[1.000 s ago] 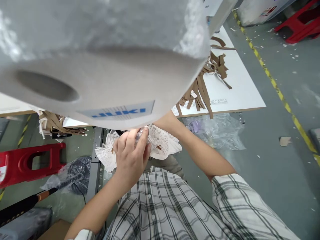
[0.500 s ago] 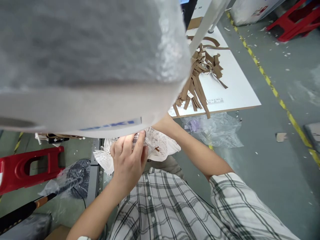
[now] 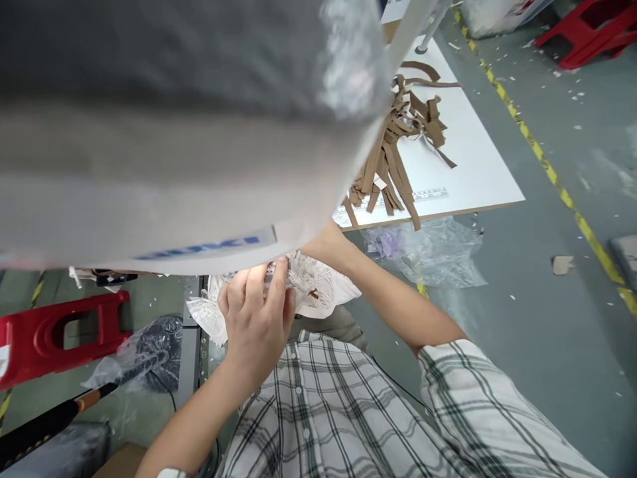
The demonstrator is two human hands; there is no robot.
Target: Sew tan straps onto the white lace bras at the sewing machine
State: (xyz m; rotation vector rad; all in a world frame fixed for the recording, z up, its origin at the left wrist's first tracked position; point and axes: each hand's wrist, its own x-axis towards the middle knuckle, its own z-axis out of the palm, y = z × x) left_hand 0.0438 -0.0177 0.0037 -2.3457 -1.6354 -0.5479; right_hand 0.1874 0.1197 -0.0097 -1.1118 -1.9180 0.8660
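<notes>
Right in front of me a large pale sewing machine head (image 3: pixel 209 192) with blue lettering fills the upper left of the head view. Below its lower edge lies white lace fabric (image 3: pixel 328 285), bunched, with scalloped edges hanging toward my lap. My left hand (image 3: pixel 256 302) rests on the lace with fingers stretched forward and slightly apart, their tips at the machine's edge. From the right, my right hand (image 3: pixel 321 242) reaches under the machine head; only its wrist side shows, and its fingers are hidden. The needle area is also hidden.
Brown fabric strips (image 3: pixel 393 159) lie heaped on a white tabletop (image 3: pixel 478 166) with a printed ruler. Clear plastic (image 3: pixel 428 255) hangs beneath its edge. A red stool (image 3: pixel 64 332) stands left, another red stool (image 3: pixel 592 33) far right. Yellow-black tape (image 3: pixel 552 172) crosses the floor.
The view has shifted slightly, so the machine head sits a little differently in it. Both hands stay in nearly the same place on the lace.
</notes>
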